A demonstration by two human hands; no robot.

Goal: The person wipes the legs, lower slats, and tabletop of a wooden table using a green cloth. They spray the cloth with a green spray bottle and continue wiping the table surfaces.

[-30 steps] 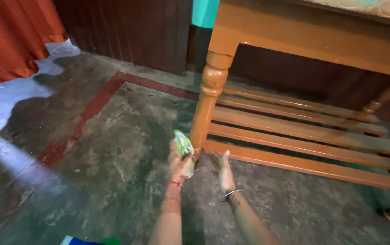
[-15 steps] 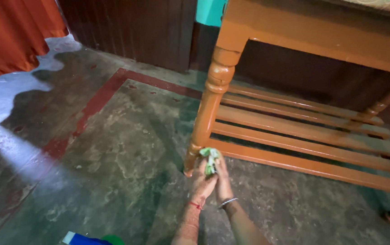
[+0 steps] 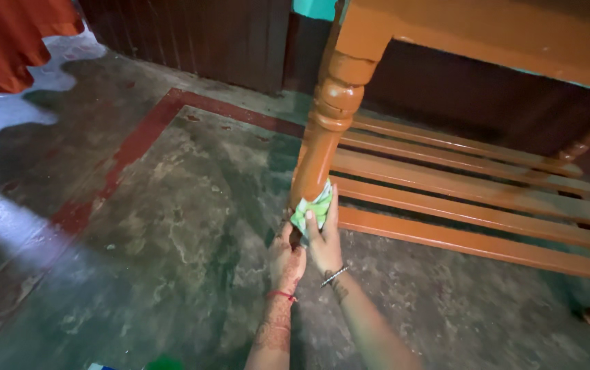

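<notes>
An orange-brown wooden table's turned front leg [image 3: 322, 130] stands on the floor. A green and white cloth [image 3: 313, 205] is pressed against the lower part of this leg. My right hand [image 3: 326, 240] holds the cloth flat on the leg, fingers pointing up; a bangle sits on its wrist. Just to its left and lower, my left hand [image 3: 286, 258] curls around the foot of the leg, touching the cloth's bottom edge; a red thread is tied on that wrist. The leg's foot is hidden behind both hands.
A slatted lower shelf [image 3: 473, 199] runs right from the leg under the table frame [image 3: 487, 41]. The worn concrete floor [image 3: 171, 226] has a red painted border [image 3: 116, 171]. An orange curtain [image 3: 14, 41] hangs at top left and dark wooden panelling [image 3: 192, 34] lines the back.
The cloth has gone from my left hand beside the leg's foot to under my right hand, higher up the leg. Both hands have closed in on the leg, and the view has shifted nearer.
</notes>
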